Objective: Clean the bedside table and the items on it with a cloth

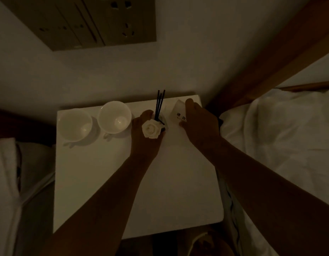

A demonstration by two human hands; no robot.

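The room is dim. A white bedside table (108, 182) stands against the wall. Two white cups (74, 124) (114, 117) sit at its back left. My left hand (143, 141) wraps around a reed diffuser with dark sticks (160, 103) and a white rose (150, 128) at the back middle. My right hand (198, 124) grips a small white card with printed characters (178, 112) at the back right corner. No cloth is visible.
A wall panel with sockets and switches (97, 23) hangs above the table. A bed with white bedding (281, 137) lies to the right, its wooden headboard (270, 58) behind. White fabric (6, 172) lies at the left.
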